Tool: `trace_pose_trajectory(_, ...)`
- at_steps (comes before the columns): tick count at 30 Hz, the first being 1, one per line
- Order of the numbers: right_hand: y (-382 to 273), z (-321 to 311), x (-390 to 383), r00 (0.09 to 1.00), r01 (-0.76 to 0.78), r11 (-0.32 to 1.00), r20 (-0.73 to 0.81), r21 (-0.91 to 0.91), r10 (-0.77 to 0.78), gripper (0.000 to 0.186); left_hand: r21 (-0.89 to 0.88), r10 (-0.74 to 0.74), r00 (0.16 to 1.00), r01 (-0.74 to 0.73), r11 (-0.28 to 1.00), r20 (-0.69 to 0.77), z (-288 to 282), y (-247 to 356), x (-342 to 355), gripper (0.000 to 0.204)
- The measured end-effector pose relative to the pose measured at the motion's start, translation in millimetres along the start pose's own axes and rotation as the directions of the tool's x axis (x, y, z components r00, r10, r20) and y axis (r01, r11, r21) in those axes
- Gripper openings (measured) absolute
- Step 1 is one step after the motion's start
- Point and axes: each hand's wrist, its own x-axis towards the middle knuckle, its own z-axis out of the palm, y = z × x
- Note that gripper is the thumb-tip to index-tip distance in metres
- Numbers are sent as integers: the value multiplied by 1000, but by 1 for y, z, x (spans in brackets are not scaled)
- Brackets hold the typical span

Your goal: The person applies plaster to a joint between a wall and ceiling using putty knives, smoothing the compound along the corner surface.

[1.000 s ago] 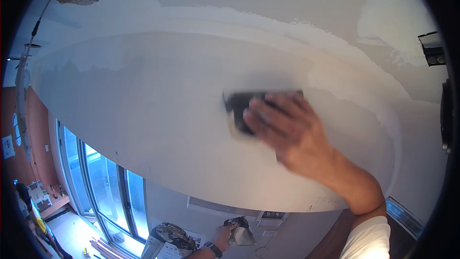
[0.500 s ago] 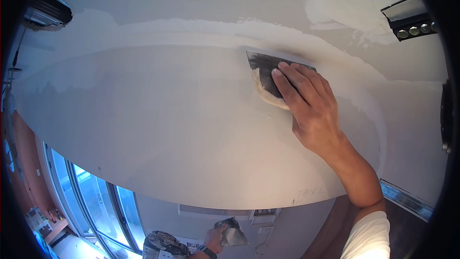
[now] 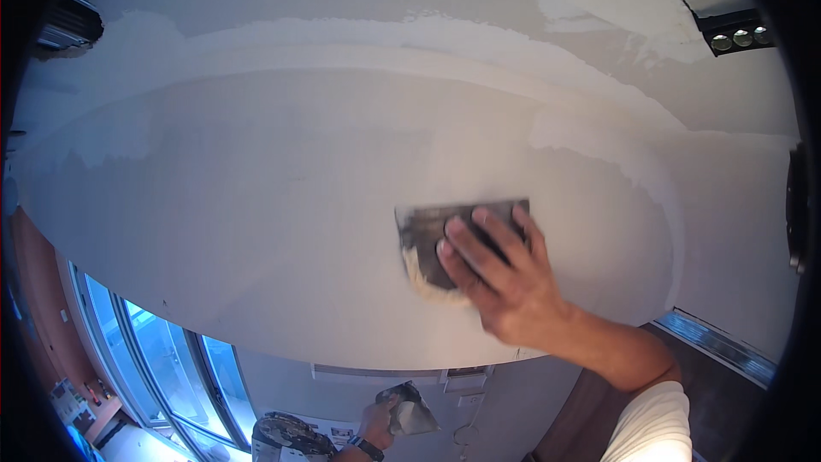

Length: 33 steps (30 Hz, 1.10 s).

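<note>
My right hand [image 3: 513, 291] grips a wide dark putty knife [image 3: 419, 231], its fingers pressed over the blade and slightly smeared by motion. A pale cream band runs along the blade's lower left edge. The knife lies over the lower part of a smooth, pale curved panel [image 3: 282, 222]; whether it touches cannot be told. Low in the picture, my left hand [image 3: 376, 424], with a dark band at the wrist, holds a second putty knife [image 3: 414, 411] carrying light grey filler. That knife is below the panel's lower edge.
Whitish filler [image 3: 342, 38] forms a band along the panel's upper edge. A black light fixture [image 3: 727, 26] is at the upper right, with a dark ribbed duct [image 3: 73, 21] at the upper left. Glass doors [image 3: 162, 342] stand at the lower left, near a dark, smeared rounded object [image 3: 291, 436].
My right hand has drawn its putty knife down and left, from the filler band onto the panel's lower part. My left hand and its knife have barely moved.
</note>
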Motion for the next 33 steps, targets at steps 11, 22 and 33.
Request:
trace_pose_trajectory(11,70,-11,48,959,-63,996,-279,-70,41,50,25,4,1000,-4,1000,15,-8,-5,15,27)
trace_pose_trajectory(22,23,-20,14,997,-22,999,-71,33,24,42,-38,-1,1000,2,999,18,-4,1,7,29)
trace_pose_trajectory(33,43,-12,65,968,30,996,-248,-79,-49,53,-6,0,1000,0,1000,15,-5,1,10,25)
